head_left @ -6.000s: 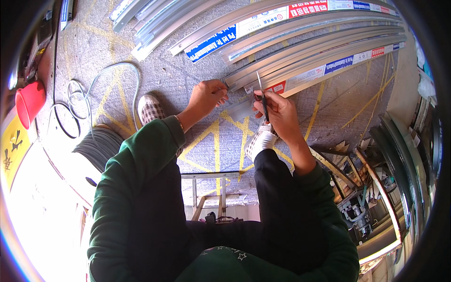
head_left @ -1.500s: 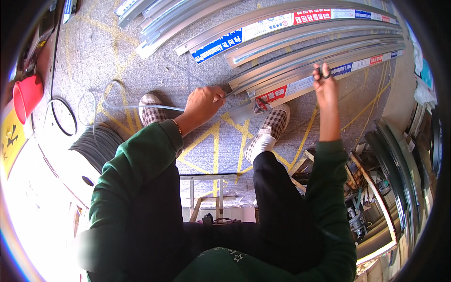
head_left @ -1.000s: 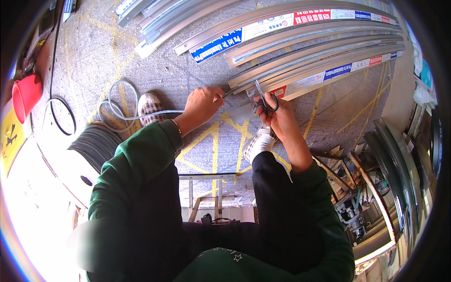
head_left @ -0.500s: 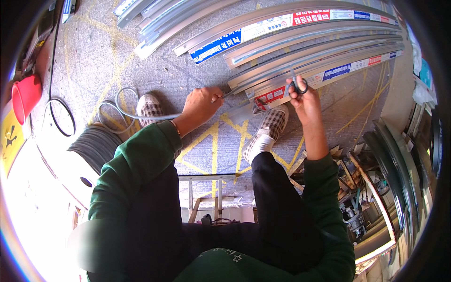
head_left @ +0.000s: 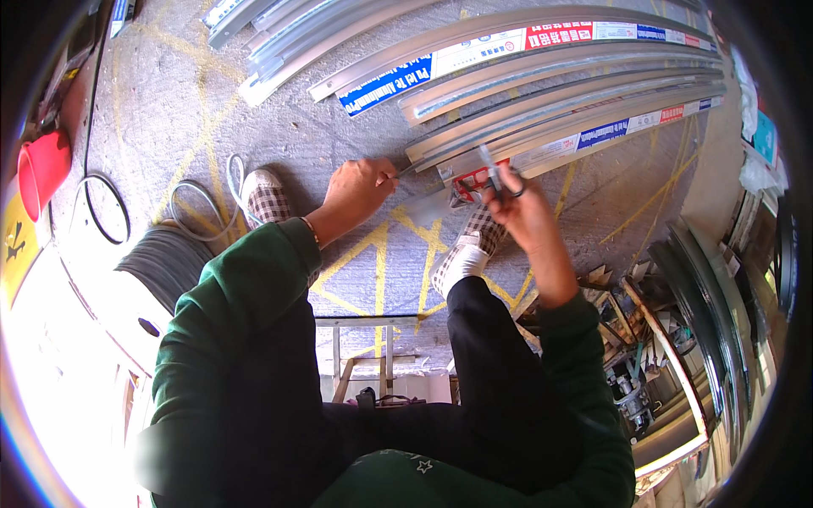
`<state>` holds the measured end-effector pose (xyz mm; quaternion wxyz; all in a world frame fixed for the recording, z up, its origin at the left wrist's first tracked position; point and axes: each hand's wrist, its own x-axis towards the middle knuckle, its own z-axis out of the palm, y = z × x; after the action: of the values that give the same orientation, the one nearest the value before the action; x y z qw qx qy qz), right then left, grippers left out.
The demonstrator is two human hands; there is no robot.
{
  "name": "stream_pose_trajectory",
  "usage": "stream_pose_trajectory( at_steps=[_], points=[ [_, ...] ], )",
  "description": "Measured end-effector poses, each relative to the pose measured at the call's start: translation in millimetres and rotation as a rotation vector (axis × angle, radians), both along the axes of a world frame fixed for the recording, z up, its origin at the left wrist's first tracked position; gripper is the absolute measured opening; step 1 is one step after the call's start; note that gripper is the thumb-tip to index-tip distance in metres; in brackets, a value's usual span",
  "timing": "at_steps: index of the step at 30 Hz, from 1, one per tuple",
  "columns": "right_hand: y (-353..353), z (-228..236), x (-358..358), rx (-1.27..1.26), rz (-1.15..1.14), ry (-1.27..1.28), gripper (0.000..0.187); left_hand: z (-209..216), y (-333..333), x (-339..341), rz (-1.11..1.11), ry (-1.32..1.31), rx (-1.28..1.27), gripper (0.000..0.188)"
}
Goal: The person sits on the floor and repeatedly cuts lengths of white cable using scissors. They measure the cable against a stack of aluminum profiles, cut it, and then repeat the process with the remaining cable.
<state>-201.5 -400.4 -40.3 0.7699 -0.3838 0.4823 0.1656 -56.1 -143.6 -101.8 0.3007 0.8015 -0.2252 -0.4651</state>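
The right hand (head_left: 527, 215) has moved left and nearer, holding scissors (head_left: 490, 164); the left hand (head_left: 349, 191) pinches a grey strip (head_left: 406, 170).

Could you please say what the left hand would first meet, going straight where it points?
The left hand would probably meet the nearest metal strips first, though depth is unclear.

From the view's centre, profiles (head_left: 550, 102) lie on the floor (head_left: 169, 110) at one o'clock, a cable reel (head_left: 161, 267) at nine, a bucket (head_left: 47, 173) farther out towards ten, a rack (head_left: 669, 334) at four.
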Motion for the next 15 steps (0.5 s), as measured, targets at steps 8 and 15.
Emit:
stream_pose_trajectory(
  at_steps=[8,15],
  points=[
    [23,2,10,0.08,-0.055,-0.018,0.043,-1,0,-2,-0.014,-0.028,0.015,0.013],
    [35,-12,6,0.011,-0.127,-0.022,0.033,-7,6,-5,0.004,-0.046,-0.099,0.009]
  ],
)
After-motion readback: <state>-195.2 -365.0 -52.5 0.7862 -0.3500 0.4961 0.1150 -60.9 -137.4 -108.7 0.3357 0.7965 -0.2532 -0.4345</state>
